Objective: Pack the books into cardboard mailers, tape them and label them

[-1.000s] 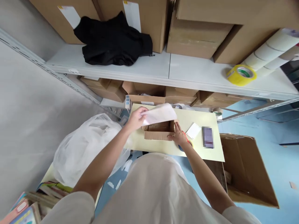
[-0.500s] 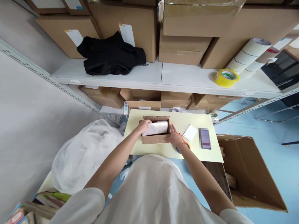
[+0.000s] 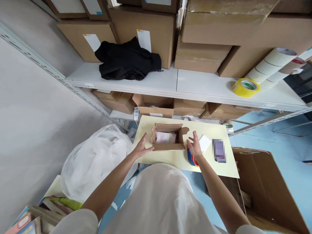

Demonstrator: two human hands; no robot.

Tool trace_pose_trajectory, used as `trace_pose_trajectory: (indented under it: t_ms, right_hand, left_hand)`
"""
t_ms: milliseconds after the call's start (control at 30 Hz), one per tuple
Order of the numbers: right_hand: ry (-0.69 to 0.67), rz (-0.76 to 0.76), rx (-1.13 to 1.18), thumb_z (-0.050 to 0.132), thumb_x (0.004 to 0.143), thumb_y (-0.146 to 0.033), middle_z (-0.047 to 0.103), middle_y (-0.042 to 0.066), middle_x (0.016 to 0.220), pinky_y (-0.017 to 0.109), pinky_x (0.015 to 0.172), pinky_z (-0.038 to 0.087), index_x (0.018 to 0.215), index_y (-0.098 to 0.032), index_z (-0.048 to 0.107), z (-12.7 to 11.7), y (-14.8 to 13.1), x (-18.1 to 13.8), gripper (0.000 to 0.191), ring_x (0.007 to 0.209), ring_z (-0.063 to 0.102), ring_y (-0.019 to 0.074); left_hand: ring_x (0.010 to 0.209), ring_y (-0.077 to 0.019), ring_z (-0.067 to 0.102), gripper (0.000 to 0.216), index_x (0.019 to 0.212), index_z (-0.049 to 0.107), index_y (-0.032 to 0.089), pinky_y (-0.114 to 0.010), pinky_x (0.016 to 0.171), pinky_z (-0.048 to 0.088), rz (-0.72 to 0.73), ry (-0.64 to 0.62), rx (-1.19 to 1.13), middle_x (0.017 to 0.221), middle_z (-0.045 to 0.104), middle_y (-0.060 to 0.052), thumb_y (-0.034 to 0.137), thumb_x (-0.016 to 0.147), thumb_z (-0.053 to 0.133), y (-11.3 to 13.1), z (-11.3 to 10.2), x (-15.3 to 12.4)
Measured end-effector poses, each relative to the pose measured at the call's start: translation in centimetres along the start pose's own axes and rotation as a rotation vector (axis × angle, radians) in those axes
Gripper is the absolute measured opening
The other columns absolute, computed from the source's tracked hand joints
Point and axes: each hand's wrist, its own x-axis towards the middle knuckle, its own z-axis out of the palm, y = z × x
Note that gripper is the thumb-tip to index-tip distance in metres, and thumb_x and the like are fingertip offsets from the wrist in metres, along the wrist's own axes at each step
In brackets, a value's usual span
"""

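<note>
A small open cardboard box [image 3: 169, 147] stands on the pale yellow table [image 3: 146, 123], its flaps up. Inside it lies a flat whitish packet [image 3: 165, 137]. My left hand [image 3: 142, 148] is open at the box's left front corner, thumb close to the wall, holding nothing. On the other side my right hand [image 3: 195, 146] is open too, fingers spread, a little apart from the right flap. Below that hand sits a blue and orange tape dispenser or roll [image 3: 191, 157], partly hidden by it. A white card or pad [image 3: 204, 143] lies to its right.
A blurred-out purple item [image 3: 219, 150] lies at the table's right. A large open carton [image 3: 265, 182] stands on the floor beyond. White plastic wrap [image 3: 95, 162] bulges at the left. The shelf [image 3: 195, 86] behind holds cartons, a black garment [image 3: 129, 60] and yellow tape [image 3: 245, 87].
My left hand has let go of the whitish packet, which now lies lower in the box. Both hands have moved outward off the box. The view has shifted slightly.
</note>
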Motion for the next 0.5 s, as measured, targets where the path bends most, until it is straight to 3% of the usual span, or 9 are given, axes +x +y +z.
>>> trace_pose_trajectory:
  t_ms: [100, 200, 333, 500]
  right_hand:
    - [-0.062, 0.017, -0.01, 0.039, 0.084, -0.019, 0.012, 0.017, 0.155, 0.04, 0.091, 0.051, 0.148, -0.021, -0.007, -0.7, 1.4, 0.6, 0.079, 0.117, 0.056, 0.0246]
    - [-0.235, -0.109, -0.128, 0.053, 0.069, -0.011, 0.011, 0.01, 0.156, 0.04, 0.099, 0.046, 0.149, -0.024, 0.0, -0.8, 1.1, 1.3, 0.096, 0.129, 0.044, 0.0275]
    - [-0.382, -0.288, -0.249, 0.056, 0.066, -0.008, 0.007, 0.006, 0.156, 0.037, 0.1, 0.046, 0.149, -0.027, 0.0, 0.0, -0.6, 1.4, 0.102, 0.132, 0.04, 0.0268]
    - [-0.304, -0.3, -0.218, 0.049, 0.085, -0.028, 0.02, 0.003, 0.154, 0.042, 0.1, 0.045, 0.147, -0.031, 0.018, 0.9, -1.2, -0.9, 0.069, 0.13, 0.043, 0.0243]
  left_hand:
    - [0.141, -0.0358, 0.008, 0.14, 0.147, -0.002, 0.01, -0.046, 0.113, 0.023, 0.205, -0.153, 0.143, 0.154, 0.003, -0.024, 0.057, 0.044, 0.079, -1.6, 0.3, 0.7]
    - [0.141, -0.0376, 0.005, 0.145, 0.147, -0.006, 0.008, -0.048, 0.112, 0.022, 0.306, -0.185, 0.225, 0.153, -0.001, -0.026, 0.055, 0.04, 0.081, -1.3, 0.6, 2.3]
    - [0.142, -0.0308, 0.009, 0.108, 0.147, 0.001, 0.009, -0.042, 0.113, 0.023, 0.401, -0.215, 0.213, 0.154, 0.003, -0.021, 0.04, 0.068, 0.068, -0.3, 1.1, 3.5]
    - [0.142, -0.0255, 0.017, 0.068, 0.145, 0.023, 0.017, -0.038, 0.112, 0.026, 0.366, -0.195, 0.044, 0.156, 0.009, -0.013, 0.039, 0.086, 0.049, -0.2, 1.4, 2.6]
